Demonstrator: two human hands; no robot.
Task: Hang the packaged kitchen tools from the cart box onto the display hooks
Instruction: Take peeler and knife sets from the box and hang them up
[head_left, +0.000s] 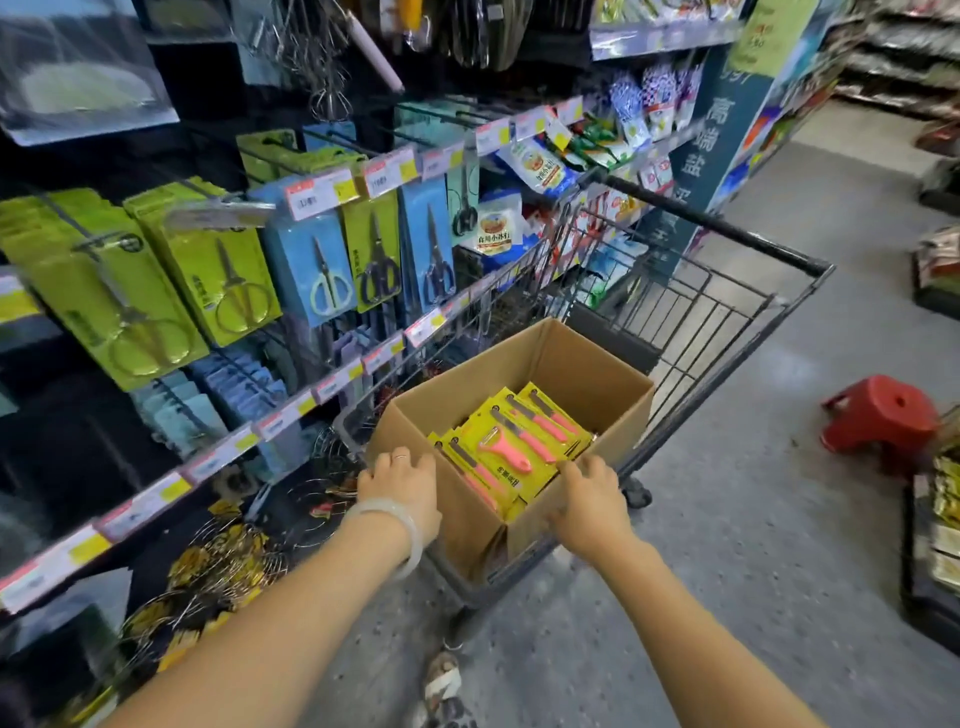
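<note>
An open cardboard box (582, 358) sits in the near end of a wire shopping cart (727, 312). Inside it lies a stack of yellow packages with pink kitchen tools (519, 441), a peeler and knives showing on top. My left hand (402, 486) grips the box's near-left rim, thumb inside and fingers outside. My right hand (592, 499) holds the near-right rim, its thumb close to the packages. The display hooks (332, 171) on the left carry blue and green scissor packs (322, 260).
Price-tag rails (332, 382) run along the shelf front beside the cart. Wire strainers (228, 566) hang low on the left. A red plastic stool (883, 415) stands on the grey aisle floor to the right, with more goods at the far right edge.
</note>
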